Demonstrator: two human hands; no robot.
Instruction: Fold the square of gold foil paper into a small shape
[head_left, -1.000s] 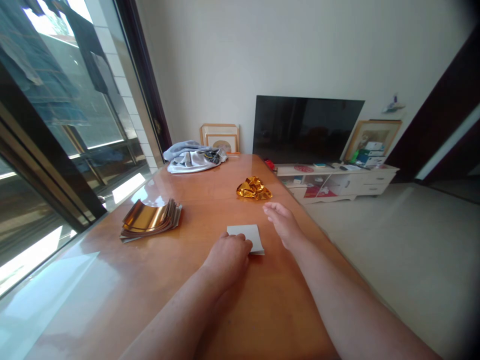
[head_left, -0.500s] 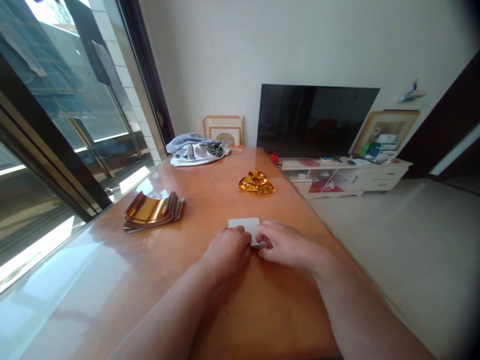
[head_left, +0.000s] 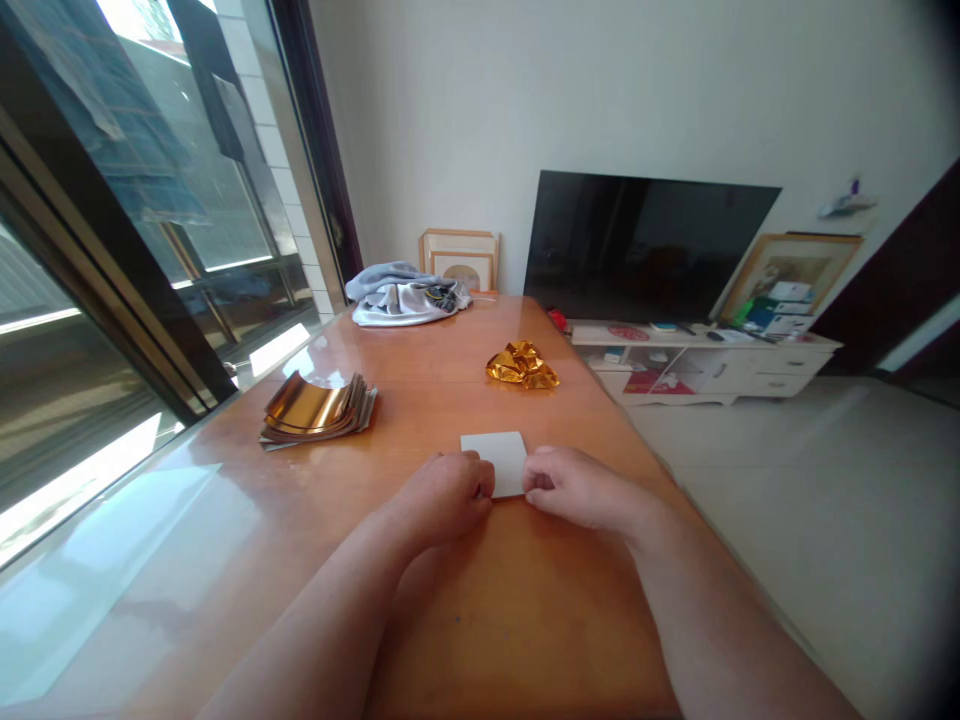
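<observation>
Fingers [head_left: 474,478] of the left hand [head_left: 442,497] are curled inward, neither fully clenched nor spread, with their tips at the lower left of a white rectangular sheet [head_left: 496,460]. Fingers [head_left: 537,482] of the right hand [head_left: 576,490] are bent loosely and meet the sheet's lower right edge. From this feed, I can see contact on both sides, but I cannot tell whether either hand is pinching the sheet or only pressing on it.

The sheet lies flat on a glossy orange-brown wooden table [head_left: 525,610], directly in front of the person and between the two hands. Its upper part is uncovered. The paired placement looks deliberate, as though it steadies the sheet from both sides and keeps it square to the body.

Up and to the left, a curved stack of gold-and-copper metallic foil sheets [head_left: 316,410] rests near the window side of the table, within easy reach but away from the hands. Farther ahead, a crumpled ball of gold foil [head_left: 523,366] sits apart from the stack, and a rumpled pale grey cloth [head_left: 405,302] lies at the far end of the table. Beyond it, a black flat-screen television [head_left: 645,245] stands on a low white cabinet [head_left: 697,362], clear of the work area.
</observation>
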